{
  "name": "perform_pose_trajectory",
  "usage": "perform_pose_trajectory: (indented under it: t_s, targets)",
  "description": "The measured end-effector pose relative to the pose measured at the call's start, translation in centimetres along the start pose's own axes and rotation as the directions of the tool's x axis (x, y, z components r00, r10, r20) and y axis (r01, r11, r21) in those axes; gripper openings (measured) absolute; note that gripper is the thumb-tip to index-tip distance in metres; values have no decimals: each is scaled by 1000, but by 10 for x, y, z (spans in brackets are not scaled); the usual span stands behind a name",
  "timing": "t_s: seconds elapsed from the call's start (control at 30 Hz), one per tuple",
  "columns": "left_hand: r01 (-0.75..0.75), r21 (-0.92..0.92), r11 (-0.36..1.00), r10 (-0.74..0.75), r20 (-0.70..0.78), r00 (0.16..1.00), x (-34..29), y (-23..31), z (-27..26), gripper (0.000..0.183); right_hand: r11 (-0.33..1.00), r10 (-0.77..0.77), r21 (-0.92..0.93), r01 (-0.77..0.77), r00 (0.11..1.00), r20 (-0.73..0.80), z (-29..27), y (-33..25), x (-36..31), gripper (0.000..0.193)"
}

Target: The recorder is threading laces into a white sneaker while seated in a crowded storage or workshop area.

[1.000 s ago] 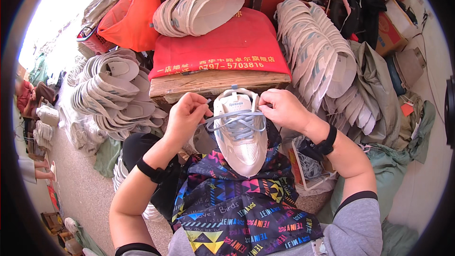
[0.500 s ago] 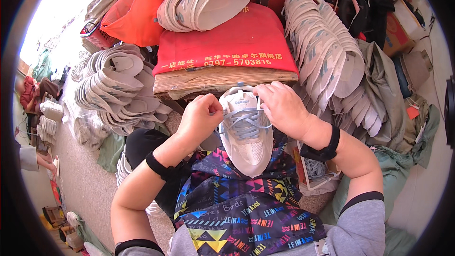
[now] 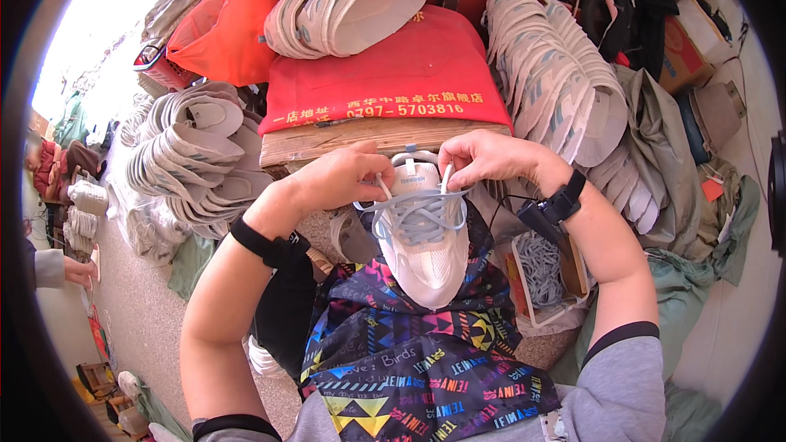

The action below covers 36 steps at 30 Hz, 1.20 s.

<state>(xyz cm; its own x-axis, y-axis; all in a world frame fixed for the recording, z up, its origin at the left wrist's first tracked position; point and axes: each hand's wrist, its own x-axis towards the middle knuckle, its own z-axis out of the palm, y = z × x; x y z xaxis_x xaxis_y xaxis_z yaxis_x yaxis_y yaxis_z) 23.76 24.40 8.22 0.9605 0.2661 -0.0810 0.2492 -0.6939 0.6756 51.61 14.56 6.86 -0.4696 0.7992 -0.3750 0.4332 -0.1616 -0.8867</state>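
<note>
A pale sneaker (image 3: 426,266) rests toe toward me on my patterned apron (image 3: 409,360), its heel end near the wooden bench edge. Blue-grey shoelaces (image 3: 419,214) cross over its tongue, with loose loops at the sides. My left hand (image 3: 360,170) pinches the white upper edge left of the tongue. On the other side, my right hand (image 3: 481,160) pinches the matching edge, thumb and forefinger closed. Whether a lace end is also between the fingers cannot be made out.
A red cloth (image 3: 377,74) covers the wooden bench (image 3: 368,141), with stacked shoe uppers (image 3: 319,20) on top. More piles stand left (image 3: 192,151) and right (image 3: 561,74). A tray of blue-grey laces (image 3: 536,274) sits by my right forearm. Another person's hand (image 3: 79,270) shows far left.
My left hand has shifted from beside the laces up to the sneaker's left upper edge, its elbow swinging outward. My right hand has moved slightly right and turned. The upper's edges now stand apart.
</note>
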Motion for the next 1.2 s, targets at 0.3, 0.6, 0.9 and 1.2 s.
perform_pose_trajectory:
  t_s: [0.3, 0.6, 0.9, 1.2]
  targets:
    - [192, -207, 959, -218, -113, 969, 2, -7, 31, 15, 780, -264, -624, 58, 933, -244, 21, -3, 11, 34]
    - [58, -580, 813, -420, -514, 748, -10, -13, 57, 12, 991, -133, -108, 83, 754, -643, 40, -13, 4, 18]
    - [590, -174, 788, -615, -240, 751, -87, -126, 119, 24, 797, -407, -601, 52, 782, -473, 92, -22, -39, 18]
    - [579, 210, 788, -616, 288, 733, -92, -205, 209, 44, 913, -173, -399, -91, 796, -579, 105, -12, -45, 18]
